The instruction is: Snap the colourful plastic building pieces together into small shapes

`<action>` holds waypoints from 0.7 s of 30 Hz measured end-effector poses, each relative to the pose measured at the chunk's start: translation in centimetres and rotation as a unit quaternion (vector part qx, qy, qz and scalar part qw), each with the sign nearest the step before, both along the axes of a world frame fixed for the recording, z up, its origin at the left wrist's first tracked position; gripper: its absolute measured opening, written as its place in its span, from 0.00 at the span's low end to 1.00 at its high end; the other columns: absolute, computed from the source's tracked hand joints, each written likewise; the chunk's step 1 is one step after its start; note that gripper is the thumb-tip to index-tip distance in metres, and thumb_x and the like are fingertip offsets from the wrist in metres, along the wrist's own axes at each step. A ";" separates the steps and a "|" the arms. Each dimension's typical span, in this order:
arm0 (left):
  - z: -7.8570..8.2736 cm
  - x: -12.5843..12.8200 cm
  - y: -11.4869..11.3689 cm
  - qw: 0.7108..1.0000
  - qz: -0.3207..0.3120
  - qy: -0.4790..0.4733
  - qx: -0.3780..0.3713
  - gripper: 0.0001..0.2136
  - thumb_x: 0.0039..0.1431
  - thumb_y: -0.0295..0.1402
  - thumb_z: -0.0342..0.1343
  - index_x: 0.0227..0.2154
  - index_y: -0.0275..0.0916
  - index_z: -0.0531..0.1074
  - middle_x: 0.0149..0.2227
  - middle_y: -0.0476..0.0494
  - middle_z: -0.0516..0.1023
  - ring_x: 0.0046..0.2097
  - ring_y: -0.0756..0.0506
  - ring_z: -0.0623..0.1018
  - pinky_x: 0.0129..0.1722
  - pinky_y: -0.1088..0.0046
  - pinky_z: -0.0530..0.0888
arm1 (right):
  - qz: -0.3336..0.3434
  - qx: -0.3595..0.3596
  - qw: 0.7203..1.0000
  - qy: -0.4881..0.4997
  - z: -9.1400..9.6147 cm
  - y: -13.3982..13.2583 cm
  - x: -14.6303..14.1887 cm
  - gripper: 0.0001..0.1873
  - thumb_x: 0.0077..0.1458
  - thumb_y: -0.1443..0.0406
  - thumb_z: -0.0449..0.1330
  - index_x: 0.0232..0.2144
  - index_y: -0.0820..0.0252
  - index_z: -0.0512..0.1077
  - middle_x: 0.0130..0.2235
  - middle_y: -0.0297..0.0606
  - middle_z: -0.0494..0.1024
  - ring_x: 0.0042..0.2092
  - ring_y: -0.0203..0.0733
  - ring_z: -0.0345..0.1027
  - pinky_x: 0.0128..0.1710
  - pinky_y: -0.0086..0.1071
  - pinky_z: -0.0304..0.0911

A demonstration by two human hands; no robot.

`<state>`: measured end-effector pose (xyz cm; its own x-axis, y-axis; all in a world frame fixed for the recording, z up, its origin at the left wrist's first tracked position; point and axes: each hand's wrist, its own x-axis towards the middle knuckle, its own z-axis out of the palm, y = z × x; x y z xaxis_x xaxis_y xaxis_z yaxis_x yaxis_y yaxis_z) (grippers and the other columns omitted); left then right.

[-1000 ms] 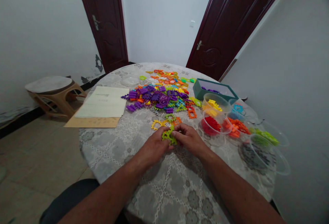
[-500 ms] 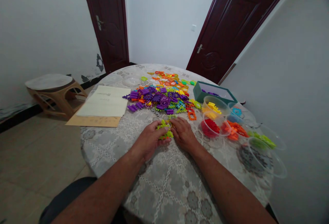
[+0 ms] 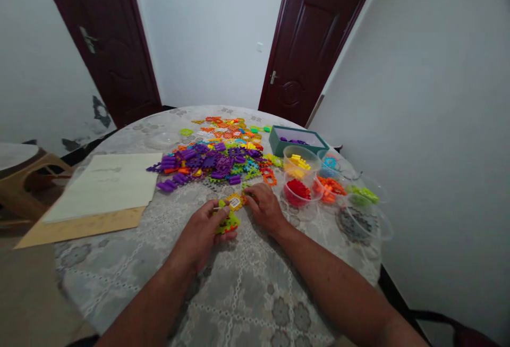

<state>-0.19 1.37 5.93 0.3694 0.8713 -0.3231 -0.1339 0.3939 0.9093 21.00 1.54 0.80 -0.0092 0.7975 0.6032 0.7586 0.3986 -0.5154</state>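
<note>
My left hand [image 3: 201,233] is closed around a small assembly of lime-green interlocking plastic pieces [image 3: 228,223], with a strip of orange along its lower edge. My right hand [image 3: 266,208] rests at the table just to the right, its fingers curled and pressed together. Its fingertips touch or nearly touch a yellow toothed piece [image 3: 235,202] with a white grid centre. Bits of orange and green show at those fingertips; what they grip is too small to make out. A gap separates the two hands.
Beyond my hands lies a heap of mixed building pieces [image 3: 223,163], mostly purple in front. To the right stand a green box [image 3: 277,145], a tub of yellow pieces [image 3: 297,163], a tub of red pieces [image 3: 298,190] and several other clear tubs. Paper sheets [image 3: 103,185] lie left.
My hands have drawn apart, the left keeping the lime-green assembly. The yellow piece now shows between them. The view has turned right, so the scene sits further left.
</note>
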 end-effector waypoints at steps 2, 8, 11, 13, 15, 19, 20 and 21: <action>-0.1 0.0 0.1 1.000 0.003 0.005 -0.007 0.16 0.57 0.39 0.68 0.46 0.42 0.75 0.42 0.41 0.81 0.38 0.42 0.84 0.37 0.58 0.86 | -0.011 0.019 0.998 0.054 0.7 -0.4 -0.2 0.09 0.66 0.66 0.61 0.47 0.55 0.79 0.45 0.43 0.81 0.51 0.48 0.72 0.57 0.45 0.66; -0.4 0.1 0.3 1.000 0.020 -0.015 -0.008 0.14 0.59 0.40 0.67 0.44 0.43 0.73 0.40 0.41 0.83 0.39 0.43 0.85 0.39 0.62 0.86 | 0.012 -0.057 0.935 0.351 2.3 -1.9 -1.6 0.12 0.64 0.59 0.63 0.49 0.52 0.78 0.47 0.39 0.80 0.48 0.44 0.75 0.50 0.40 0.73; -0.6 0.1 0.6 1.000 0.018 -0.020 -0.005 0.15 0.58 0.40 0.69 0.44 0.43 0.74 0.41 0.42 0.83 0.39 0.43 0.84 0.40 0.60 0.86 | 0.055 -0.136 0.849 0.508 3.0 -2.3 -2.2 0.17 0.58 0.54 0.68 0.47 0.53 0.78 0.42 0.38 0.80 0.44 0.44 0.75 0.42 0.39 0.76; -0.8 0.2 0.8 1.000 0.018 -0.021 -0.003 0.15 0.58 0.40 0.69 0.44 0.42 0.75 0.42 0.42 0.83 0.40 0.43 0.84 0.41 0.60 0.86 | 0.083 -0.177 0.799 0.569 3.3 -2.4 -2.6 0.20 0.55 0.52 0.71 0.46 0.54 0.78 0.39 0.37 0.80 0.42 0.44 0.75 0.37 0.37 0.76; -0.8 0.3 0.8 1.000 0.013 -0.024 -0.002 0.14 0.58 0.39 0.69 0.44 0.42 0.75 0.44 0.41 0.83 0.42 0.43 0.83 0.41 0.61 0.86 | 0.094 -0.208 0.779 0.584 3.4 -2.6 -2.9 0.21 0.52 0.52 0.71 0.45 0.54 0.78 0.36 0.36 0.79 0.39 0.43 0.75 0.34 0.35 0.75; -0.5 0.7 0.2 0.999 -0.014 -0.032 0.000 0.11 0.64 0.39 0.64 0.44 0.40 0.76 0.46 0.38 0.82 0.43 0.42 0.83 0.38 0.63 0.86 | 0.074 -0.216 0.834 0.503 3.1 -3.1 -3.4 0.17 0.55 0.54 0.69 0.43 0.55 0.79 0.37 0.36 0.80 0.38 0.42 0.75 0.34 0.34 0.73; -0.4 0.8 0.1 0.999 -0.017 -0.036 -0.006 0.10 0.65 0.39 0.62 0.44 0.39 0.77 0.46 0.37 0.82 0.43 0.42 0.83 0.37 0.62 0.86 | 0.065 -0.206 0.856 0.470 3.0 -3.3 -3.4 0.15 0.56 0.54 0.68 0.43 0.55 0.80 0.39 0.36 0.81 0.39 0.42 0.75 0.35 0.34 0.73; -0.4 0.9 0.0 0.999 -0.019 -0.042 -0.011 0.10 0.66 0.38 0.60 0.45 0.39 0.77 0.47 0.36 0.82 0.43 0.42 0.83 0.37 0.61 0.86 | 0.055 -0.195 0.874 0.441 2.8 -3.3 -3.4 0.14 0.57 0.55 0.68 0.43 0.55 0.80 0.40 0.37 0.81 0.39 0.42 0.75 0.36 0.34 0.72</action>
<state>0.67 1.36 5.56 0.4287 0.8490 -0.3088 -0.1943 0.4204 0.8863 17.62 -1.79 3.63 0.2318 0.9679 0.0967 -0.0340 0.1074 -0.9936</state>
